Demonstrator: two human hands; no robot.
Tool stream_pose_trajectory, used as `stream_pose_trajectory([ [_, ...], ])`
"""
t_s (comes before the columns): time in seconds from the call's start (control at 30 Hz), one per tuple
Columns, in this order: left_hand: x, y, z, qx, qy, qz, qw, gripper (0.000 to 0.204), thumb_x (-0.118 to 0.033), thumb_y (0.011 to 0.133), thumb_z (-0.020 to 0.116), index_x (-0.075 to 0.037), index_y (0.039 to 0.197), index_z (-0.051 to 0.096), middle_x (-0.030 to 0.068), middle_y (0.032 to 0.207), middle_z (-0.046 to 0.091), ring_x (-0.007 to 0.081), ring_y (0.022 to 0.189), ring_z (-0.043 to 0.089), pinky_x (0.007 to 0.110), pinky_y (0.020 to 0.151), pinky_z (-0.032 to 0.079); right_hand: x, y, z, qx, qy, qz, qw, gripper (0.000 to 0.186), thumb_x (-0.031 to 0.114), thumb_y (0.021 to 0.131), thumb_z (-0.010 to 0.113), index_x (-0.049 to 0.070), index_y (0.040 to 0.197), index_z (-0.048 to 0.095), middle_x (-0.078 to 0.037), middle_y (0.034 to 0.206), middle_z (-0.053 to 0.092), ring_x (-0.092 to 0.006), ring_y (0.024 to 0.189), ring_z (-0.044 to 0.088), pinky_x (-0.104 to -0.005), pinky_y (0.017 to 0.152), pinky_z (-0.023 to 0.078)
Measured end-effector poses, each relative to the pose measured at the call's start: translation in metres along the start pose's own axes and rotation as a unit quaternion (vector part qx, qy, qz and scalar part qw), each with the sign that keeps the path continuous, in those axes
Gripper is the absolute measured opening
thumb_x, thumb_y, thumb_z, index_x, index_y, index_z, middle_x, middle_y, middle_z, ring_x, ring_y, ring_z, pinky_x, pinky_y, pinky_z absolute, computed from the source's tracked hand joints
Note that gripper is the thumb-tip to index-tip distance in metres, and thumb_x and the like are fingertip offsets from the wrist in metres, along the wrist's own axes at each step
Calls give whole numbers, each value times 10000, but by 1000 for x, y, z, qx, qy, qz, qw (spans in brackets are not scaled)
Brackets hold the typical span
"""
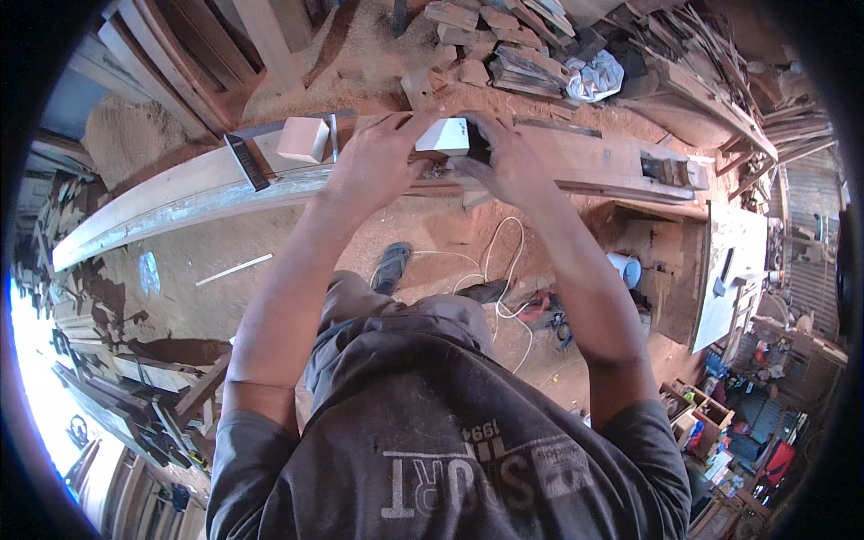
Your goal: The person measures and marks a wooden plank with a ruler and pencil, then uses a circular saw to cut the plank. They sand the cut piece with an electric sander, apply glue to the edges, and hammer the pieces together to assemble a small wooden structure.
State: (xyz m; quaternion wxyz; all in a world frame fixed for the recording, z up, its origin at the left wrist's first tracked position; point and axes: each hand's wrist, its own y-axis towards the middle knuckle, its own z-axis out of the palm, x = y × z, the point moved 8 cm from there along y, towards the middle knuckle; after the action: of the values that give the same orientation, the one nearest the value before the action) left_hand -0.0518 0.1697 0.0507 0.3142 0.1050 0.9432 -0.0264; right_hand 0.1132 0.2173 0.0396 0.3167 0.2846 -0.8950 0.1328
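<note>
A wooden block with a pale, brightly lit face (pixel 443 136) sits on the long workbench plank (pixel 576 157), between my two hands. My left hand (pixel 382 155) is curled against the block's left end, thumb on the near side and fingers on the far side. From the other end my right hand (pixel 506 160) closes round it in the same way, with a dark gap showing inside the palm. To the left of my left hand lie a second wooden block (pixel 303 139), a thin metal strip (pixel 334 138) and a dark try square (pixel 246 162).
Wood offcuts (pixel 517 63) and crumpled plastic (pixel 595 76) lie beyond the bench. A pale cable (pixel 490 261) loops over the dusty floor near my feet. At right stand a white-topped table (pixel 720 270) and a blue-white bucket (pixel 625 268). Long boards (pixel 162 72) lean at far left.
</note>
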Motion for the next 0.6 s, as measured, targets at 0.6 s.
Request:
stream_pose_trajectory([
  [0.6, -11, -3, 11, -41, 141, 24, 989, 717, -215, 940, 776, -121, 1572, 449, 221, 1369, 624, 436, 1310, 569, 530, 1089, 492, -56, -10, -19, -71, 373, -3, 925, 459, -9, 1039, 580, 24, 1495, 537, -155, 1373, 691, -216, 1257, 660, -354, 1122, 507],
])
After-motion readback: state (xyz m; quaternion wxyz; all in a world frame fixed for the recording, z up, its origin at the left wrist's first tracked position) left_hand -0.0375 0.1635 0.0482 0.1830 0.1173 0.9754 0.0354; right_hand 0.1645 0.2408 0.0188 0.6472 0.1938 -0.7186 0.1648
